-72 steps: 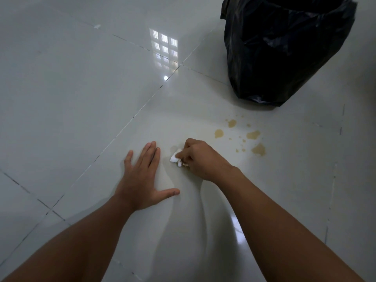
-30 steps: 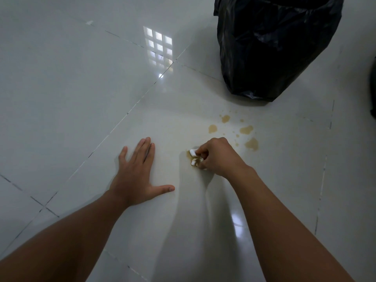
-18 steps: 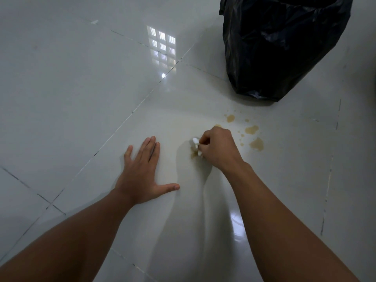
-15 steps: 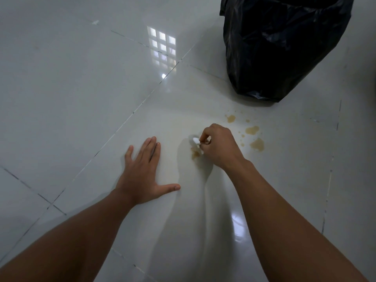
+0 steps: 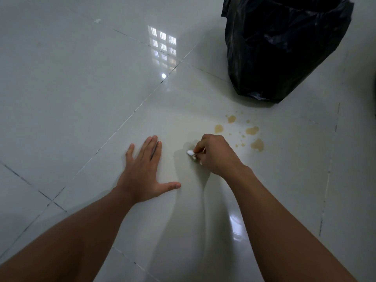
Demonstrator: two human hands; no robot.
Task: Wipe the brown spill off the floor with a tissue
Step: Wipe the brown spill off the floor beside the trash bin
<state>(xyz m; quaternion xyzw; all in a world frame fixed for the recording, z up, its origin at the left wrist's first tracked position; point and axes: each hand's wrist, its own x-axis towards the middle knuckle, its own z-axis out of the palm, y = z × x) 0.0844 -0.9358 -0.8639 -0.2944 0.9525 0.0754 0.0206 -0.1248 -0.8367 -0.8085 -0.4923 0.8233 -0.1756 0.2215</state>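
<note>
My right hand (image 5: 215, 154) is closed around a crumpled white tissue (image 5: 191, 154) and presses it against the glossy white tile floor (image 5: 81, 98). Only a small wad of the tissue sticks out at the fingers' left side, partly stained brown. The brown spill (image 5: 252, 130) lies as several blotches and small drops just beyond and to the right of that hand. My left hand (image 5: 143, 169) rests flat on the floor with fingers spread, about a hand's width left of the tissue, holding nothing.
A black bin bag (image 5: 284, 47) stands on the floor at the upper right, just behind the spill. Grout lines cross the tiles, and a window reflection (image 5: 162, 49) shines on the floor farther back.
My right hand has rubbed the tissue back and forth over the floor, first away toward the spill, now back toward me. The brown smear beside it is gone. The left hand stays planted.
</note>
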